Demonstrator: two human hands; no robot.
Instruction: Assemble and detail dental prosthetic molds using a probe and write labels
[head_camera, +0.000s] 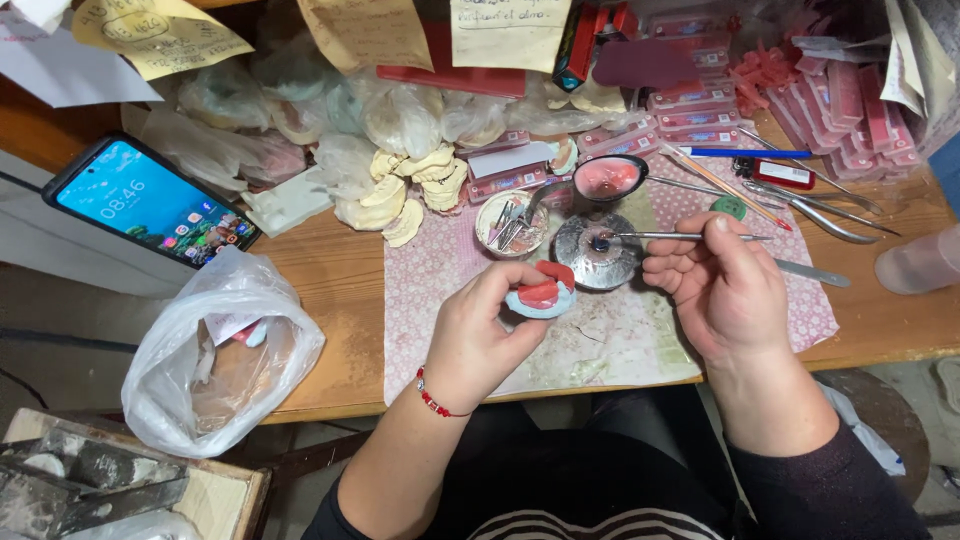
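I see a dental technician's workshop: plaster jaw casts (405, 195) heaped on a cluttered wooden worktop (330, 270), pink wax sheets (840, 110) stacked in boxes, metal hand tools (810, 205), and handwritten notes (505, 30).

There is one view, from a camera on the person's head, looking steeply down and forward over the lap onto the near edge of a wooden workbench (340, 290). It sits close, about arm's reach above the bench. The bench fills the upper frame; below its edge show the person's dark clothing and the floor.
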